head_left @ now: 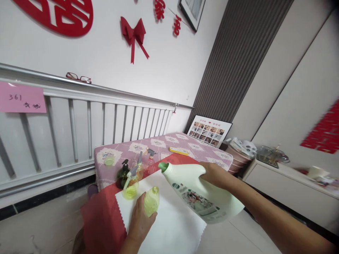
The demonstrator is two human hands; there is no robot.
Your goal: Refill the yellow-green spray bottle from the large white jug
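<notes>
My right hand [213,174] grips the handle of a large pale green detergent jug [196,190]. The jug is tipped, its uncapped green spout [163,167] pointing left. Below and a little left of the spout, my left hand [141,217] is wrapped around a small translucent yellow-green bottle [152,203] with an open neck. That bottle stands nearly upright above a white sheet [169,225]; whether it rests on the sheet I cannot tell. No stream of liquid shows between spout and neck. Close by on the left is a spray bottle [130,187] with yellow-green liquid.
A dark green pump bottle [123,174], an amber spray bottle [140,169] and a pink spray bottle [150,159] stand behind. A red cloth [102,215] lies under the sheet. Farther back are a yellow box [179,151] and a light green dish [109,161] on the purple patterned bed [159,143].
</notes>
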